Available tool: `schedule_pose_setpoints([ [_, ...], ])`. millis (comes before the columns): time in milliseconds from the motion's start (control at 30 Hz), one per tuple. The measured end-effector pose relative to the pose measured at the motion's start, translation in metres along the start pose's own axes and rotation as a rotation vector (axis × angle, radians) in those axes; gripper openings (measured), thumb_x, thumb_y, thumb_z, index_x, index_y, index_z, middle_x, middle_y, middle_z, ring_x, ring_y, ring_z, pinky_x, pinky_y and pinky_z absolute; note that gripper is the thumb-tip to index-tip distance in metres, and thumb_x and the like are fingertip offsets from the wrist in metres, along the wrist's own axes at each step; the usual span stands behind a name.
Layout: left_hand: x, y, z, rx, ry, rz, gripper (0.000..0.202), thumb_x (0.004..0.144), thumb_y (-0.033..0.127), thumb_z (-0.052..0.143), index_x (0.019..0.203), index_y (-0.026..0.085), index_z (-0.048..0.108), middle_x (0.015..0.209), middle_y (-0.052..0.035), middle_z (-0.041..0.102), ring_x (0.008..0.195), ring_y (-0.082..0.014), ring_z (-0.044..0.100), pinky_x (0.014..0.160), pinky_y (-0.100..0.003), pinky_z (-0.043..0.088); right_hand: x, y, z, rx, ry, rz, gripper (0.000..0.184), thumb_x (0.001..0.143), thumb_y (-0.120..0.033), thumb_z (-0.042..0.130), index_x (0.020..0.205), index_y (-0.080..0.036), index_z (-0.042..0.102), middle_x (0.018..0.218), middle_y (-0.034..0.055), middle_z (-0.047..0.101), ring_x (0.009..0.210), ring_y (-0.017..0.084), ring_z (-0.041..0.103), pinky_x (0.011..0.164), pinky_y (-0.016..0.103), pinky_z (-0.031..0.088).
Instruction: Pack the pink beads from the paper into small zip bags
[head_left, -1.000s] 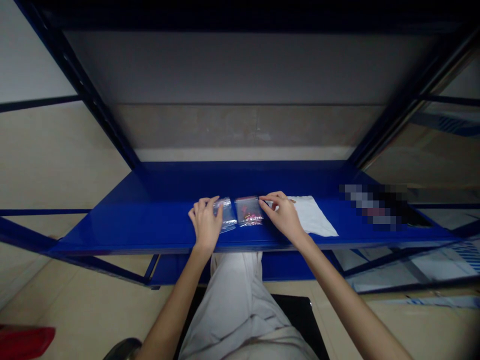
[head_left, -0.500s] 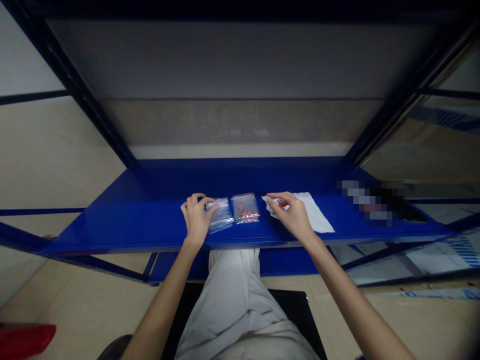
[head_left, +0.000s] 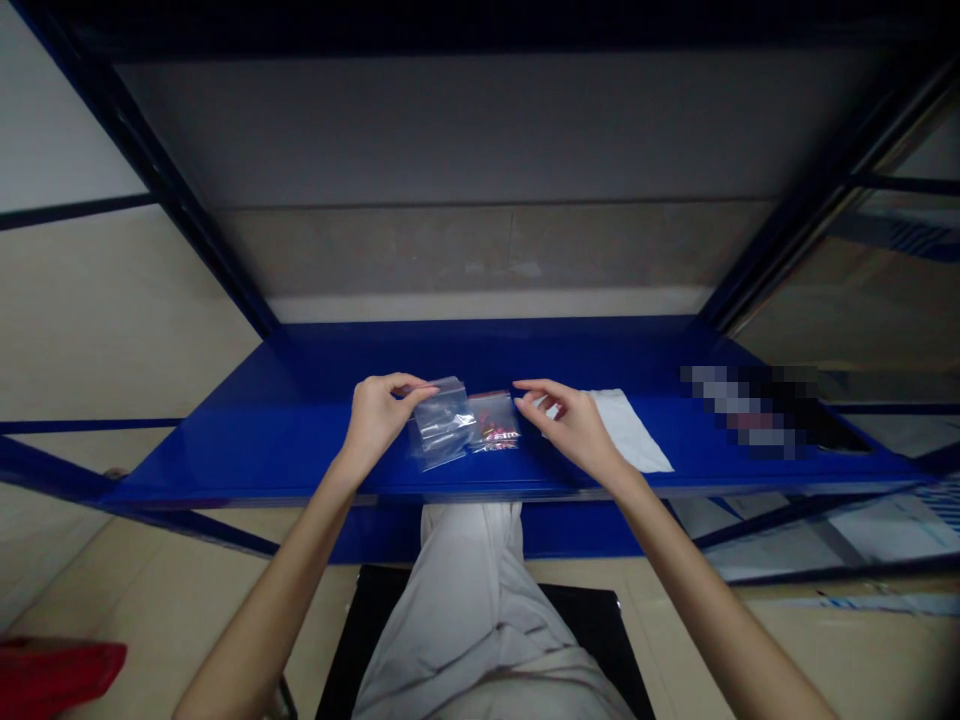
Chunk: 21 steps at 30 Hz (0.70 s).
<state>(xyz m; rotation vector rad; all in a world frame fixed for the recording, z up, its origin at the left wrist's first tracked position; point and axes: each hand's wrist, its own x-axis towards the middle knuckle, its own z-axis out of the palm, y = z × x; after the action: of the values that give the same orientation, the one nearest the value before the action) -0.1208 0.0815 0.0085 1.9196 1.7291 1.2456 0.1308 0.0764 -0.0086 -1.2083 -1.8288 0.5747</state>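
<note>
left hand at centre: fingertips on clear zip bag, grip unclear, cannot tell if clamped | right hand: grip apart, just beside small red-filled bag | both on blue steel shelf

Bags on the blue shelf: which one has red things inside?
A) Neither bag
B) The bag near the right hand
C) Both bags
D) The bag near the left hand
B. The right bag beside the right hand shows red bits, while the left bag by the left hand looks see-through.
</note>
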Motion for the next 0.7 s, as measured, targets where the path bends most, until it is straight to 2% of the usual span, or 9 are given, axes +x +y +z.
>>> schedule_pose_setpoints([
  [100,0.007,0.019,-0.001,-0.028,-0.087,0.009,0.019,0.065,0.037,0.073,0.068,0.018,0.075,0.068,-0.004,0.074,0.062,-0.0189,0.067,0.057,-0.025,0.045,0.011,-0.025,0.001,0.035,-0.021,-0.154,0.034,0.081,-0.033,0.061,0.114,-0.023,0.062,0.1,0.0049,0.067,0.078,0.015,0.062,0.061,0.025,0.049],
  [167,0.009,0.031,-0.001,-0.07,-0.165,0.023,0.019,0.064,0.036,0.074,0.067,0.018,0.074,0.065,-0.0038,0.074,0.06,-0.0182,0.066,0.055,-0.024,0.044,0.018,-0.039,0.003,0.065,-0.012,-0.207,0.038,0.081,-0.031,0.062,0.118,-0.025,0.059,0.106,0.005,0.066,0.086,0.015,0.062,0.065,0.025,0.05],
  [233,0.009,0.042,-0.002,-0.104,-0.224,0.052,0.019,0.064,0.036,0.074,0.064,0.018,0.074,0.063,-0.0028,0.073,0.059,-0.017,0.066,0.055,-0.022,0.044,0.022,-0.049,0.004,0.119,-0.003,-0.217,0.038,0.081,-0.029,0.062,0.119,-0.025,0.058,0.104,0.0042,0.067,0.09,0.015,0.063,0.068,0.026,0.051],
  [333,0.004,0.053,-0.003,-0.147,-0.266,0.082,0.02,0.063,0.037,0.076,0.062,0.017,0.072,0.06,-0.0017,0.072,0.057,-0.0154,0.064,0.054,-0.021,0.043,0.022,-0.055,0.001,0.206,-0.008,-0.196,0.035,0.082,-0.028,0.062,0.116,-0.024,0.059,0.094,0.0024,0.07,0.085,0.014,0.065,0.068,0.025,0.052],
  [433,-0.003,0.057,-0.003,-0.174,-0.292,0.073,0.023,0.061,0.039,0.077,0.061,0.016,0.071,0.058,-0.0016,0.071,0.056,-0.0151,0.063,0.053,-0.021,0.042,0.015,-0.059,-0.006,0.206,-0.042,-0.218,0.027,0.082,-0.029,0.062,0.108,-0.023,0.062,0.09,0.0018,0.069,0.08,0.013,0.065,0.064,0.023,0.05],
  [533,-0.009,0.057,-0.001,-0.175,-0.309,0.084,0.022,0.061,0.036,0.077,0.059,0.016,0.07,0.058,-0.0016,0.07,0.057,-0.0154,0.063,0.054,-0.021,0.043,0.003,-0.065,-0.018,0.069,-0.14,-0.302,0.017,0.084,-0.031,0.06,0.098,-0.022,0.065,0.094,0.0021,0.067,0.081,0.013,0.063,0.068,0.023,0.047],
  [700,-0.014,0.055,0.005,-0.195,-0.29,0.159,0.009,0.062,0.024,0.076,0.061,0.017,0.071,0.062,-0.0018,0.072,0.061,-0.0162,0.065,0.061,-0.023,0.046,-0.009,-0.069,-0.028,-0.056,-0.268,-0.318,0.017,0.083,-0.034,0.061,0.094,-0.022,0.067,0.093,0.0019,0.067,0.081,0.013,0.062,0.07,0.024,0.045],
])
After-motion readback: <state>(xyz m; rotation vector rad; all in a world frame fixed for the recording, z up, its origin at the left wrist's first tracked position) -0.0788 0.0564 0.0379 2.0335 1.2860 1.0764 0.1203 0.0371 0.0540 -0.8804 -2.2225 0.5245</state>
